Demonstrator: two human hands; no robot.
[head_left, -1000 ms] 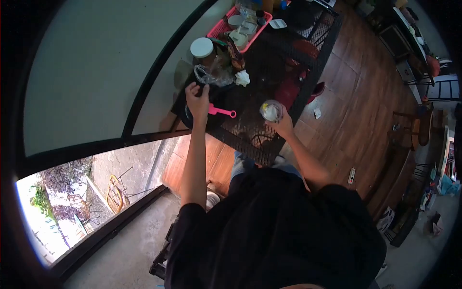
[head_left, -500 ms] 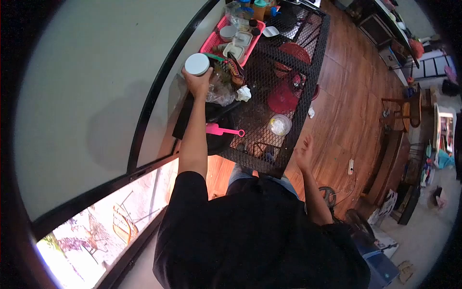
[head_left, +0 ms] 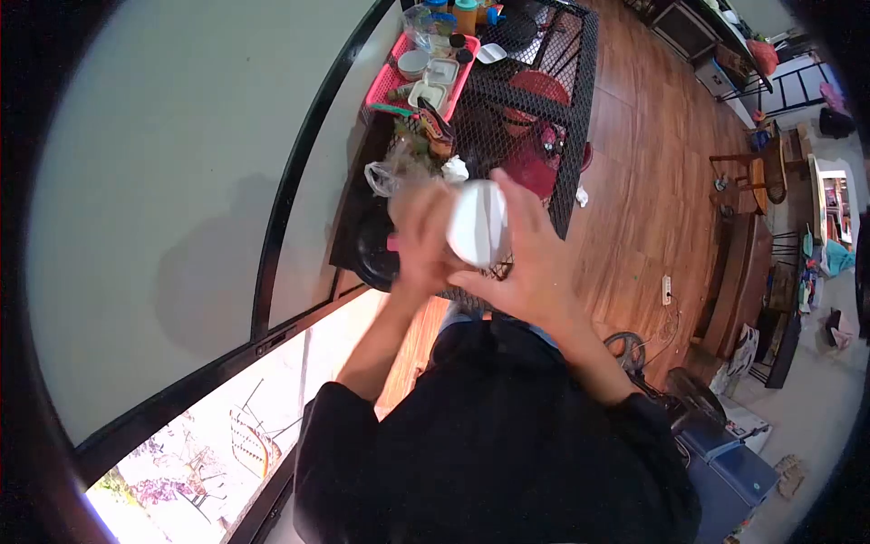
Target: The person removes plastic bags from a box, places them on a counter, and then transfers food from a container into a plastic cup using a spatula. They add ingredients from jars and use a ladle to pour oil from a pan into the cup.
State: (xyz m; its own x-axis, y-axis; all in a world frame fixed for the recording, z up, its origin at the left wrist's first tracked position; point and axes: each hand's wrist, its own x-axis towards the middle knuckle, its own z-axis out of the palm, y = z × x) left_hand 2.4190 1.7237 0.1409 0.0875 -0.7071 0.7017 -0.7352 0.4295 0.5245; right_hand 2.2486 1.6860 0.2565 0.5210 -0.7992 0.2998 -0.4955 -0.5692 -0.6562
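A jar with a round white lid is held up over the near end of the mesh table, tilted on its side. My left hand, smeared by motion, grips its left side. From the right, my right hand closes around it, with the thumb below and the fingers at the upper edge. The jar's body is mostly hidden between my hands. Just beyond them lie a clear plastic bag and a crumpled white tissue. Part of a black pan shows left of my left hand.
A pink basket with white containers stands by the wall on the black mesh table. Bottles stand behind it. Red stools show beneath the mesh. Wooden floor lies to the right, with a power strip and a chair.
My left hand has brought the jar from beside the wall towards me and to the right. My right hand has come in from the table's right side and taken hold of the jar.
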